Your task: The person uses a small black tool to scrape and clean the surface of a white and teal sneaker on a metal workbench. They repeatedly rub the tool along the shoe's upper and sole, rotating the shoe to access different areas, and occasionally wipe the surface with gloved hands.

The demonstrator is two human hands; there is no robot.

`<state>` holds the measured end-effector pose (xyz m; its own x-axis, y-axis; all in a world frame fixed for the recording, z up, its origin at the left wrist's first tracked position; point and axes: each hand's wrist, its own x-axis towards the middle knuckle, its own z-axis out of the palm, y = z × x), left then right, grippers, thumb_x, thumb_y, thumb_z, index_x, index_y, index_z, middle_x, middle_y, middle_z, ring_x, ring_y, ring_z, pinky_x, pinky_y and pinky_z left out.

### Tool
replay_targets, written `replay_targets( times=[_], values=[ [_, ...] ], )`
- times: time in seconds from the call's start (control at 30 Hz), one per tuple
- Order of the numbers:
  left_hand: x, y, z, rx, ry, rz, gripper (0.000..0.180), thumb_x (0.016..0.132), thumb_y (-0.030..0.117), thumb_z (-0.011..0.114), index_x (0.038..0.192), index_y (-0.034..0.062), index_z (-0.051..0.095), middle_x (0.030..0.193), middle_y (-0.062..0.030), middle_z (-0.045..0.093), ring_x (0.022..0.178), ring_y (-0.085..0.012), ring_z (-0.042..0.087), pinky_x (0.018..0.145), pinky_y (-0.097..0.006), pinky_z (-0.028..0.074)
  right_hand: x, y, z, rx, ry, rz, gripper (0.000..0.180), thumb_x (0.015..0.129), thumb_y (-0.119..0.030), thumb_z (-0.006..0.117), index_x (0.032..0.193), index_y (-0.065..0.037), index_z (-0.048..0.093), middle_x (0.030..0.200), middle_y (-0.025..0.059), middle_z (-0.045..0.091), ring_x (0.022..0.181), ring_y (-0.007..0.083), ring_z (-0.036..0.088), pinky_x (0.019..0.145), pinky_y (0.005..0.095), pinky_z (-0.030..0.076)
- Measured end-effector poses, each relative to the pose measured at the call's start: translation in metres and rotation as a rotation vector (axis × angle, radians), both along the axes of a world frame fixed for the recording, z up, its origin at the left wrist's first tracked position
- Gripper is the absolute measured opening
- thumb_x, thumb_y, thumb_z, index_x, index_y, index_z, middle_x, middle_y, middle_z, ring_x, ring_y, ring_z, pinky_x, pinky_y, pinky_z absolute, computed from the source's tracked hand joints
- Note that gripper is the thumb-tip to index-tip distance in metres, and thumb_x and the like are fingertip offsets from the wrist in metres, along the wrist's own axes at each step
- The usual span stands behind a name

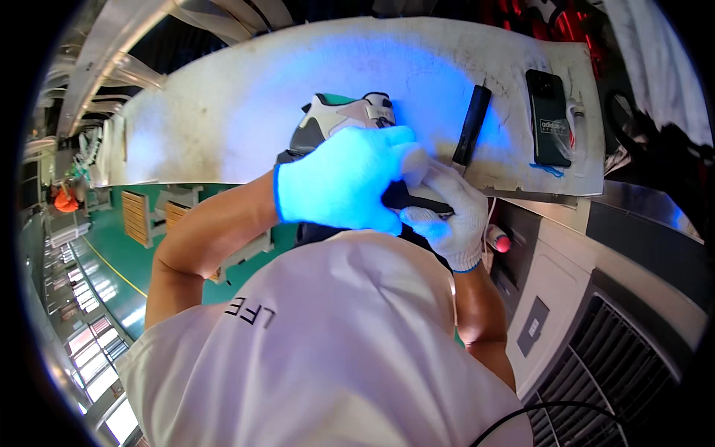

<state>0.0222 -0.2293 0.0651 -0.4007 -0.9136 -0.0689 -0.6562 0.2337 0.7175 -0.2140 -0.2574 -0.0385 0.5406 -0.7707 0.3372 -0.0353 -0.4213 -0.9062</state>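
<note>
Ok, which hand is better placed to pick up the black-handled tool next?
Probably the right gloved hand: it is nearer the black-handled tool, which lies on its side of the sneaker. The left gloved hand is farther off, over the sneaker.

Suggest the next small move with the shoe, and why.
I'd probably ease the left hand back slightly, letting the right hand steady the shoe. Both gloved hands meet over it, and the left one hides much of its middle, so that part can't be checked from this view.
</note>
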Motion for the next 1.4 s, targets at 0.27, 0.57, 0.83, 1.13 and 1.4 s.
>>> replay_targets(
  times=[0.27,0.57,0.83,1.13,1.4],
  values=[
    [0.023,0.085,0.005,-0.127,-0.347,0.331,0.070,0.066,0.027,0.102,0.124,0.0083,0.069,0.120,-0.0173,0.070,0.107,-0.0393,0.074,0.090,-0.050,0.063,0.000,0.000,0.000,-0.082,-0.013,-0.009,0.065,0.084,-0.031,0.098,0.136,0.002,0.076,0.136,0.0220,0.078,0.123,0.0332,0.079,0.105,0.0428,0.062],
    [0.016,0.055,-0.020,-0.419,-0.518,0.139,0.046,0.069,0.033,0.095,0.096,0.0094,0.067,0.103,-0.0111,0.067,0.094,-0.0359,0.066,0.081,-0.049,0.055,0.000,-0.009,0.008,0.023,0.043,0.101,0.068,0.088,-0.039,0.094,0.135,0.006,0.076,0.139,0.0226,0.077,0.128,0.0320,0.075,0.111,0.0421,0.058],
    [0.029,0.040,-0.022,-0.198,-0.293,0.247,0.049,0.064,0.034,0.098,0.092,0.0118,0.064,0.089,-0.0091,0.066,0.084,-0.0353,0.067,0.071,-0.046,0.055,0.003,-0.012,0.020,0.043,0.062,0.125,0.068,0.081,-0.025,0.099,0.136,0.005,0.074,0.136,0.0238,0.078,0.124,0.0367,0.078,0.107,0.0433,0.060],
    [0.032,0.018,-0.004,0.016,-0.327,0.196,0.044,0.072,0.028,0.087,0.109,0.0104,0.071,0.101,-0.0111,0.073,0.096,-0.0357,0.075,0.077,-0.049,0.059,0.020,-0.032,0.073,0.269,0.565,0.261,0.092,0.080,-0.027,0.097,0.156,0.009,0.058,0.154,0.0241,0.069,0.137,0.0330,0.071,0.117,0.0403,0.053],
    [0.049,0.006,-0.023,-0.063,-0.158,0.060,0.034,0.075,0.030,0.085,0.099,0.0078,0.076,0.107,-0.0152,0.075,0.099,-0.0319,0.075,0.072,-0.050,0.055,0.069,-0.039,0.099,0.282,0.827,0.226,0.090,0.086,-0.041,0.092,0.161,-0.006,0.056,0.127,0.0292,0.075,0.117,0.0467,0.076,0.095,0.0503,0.062]
  ],
)
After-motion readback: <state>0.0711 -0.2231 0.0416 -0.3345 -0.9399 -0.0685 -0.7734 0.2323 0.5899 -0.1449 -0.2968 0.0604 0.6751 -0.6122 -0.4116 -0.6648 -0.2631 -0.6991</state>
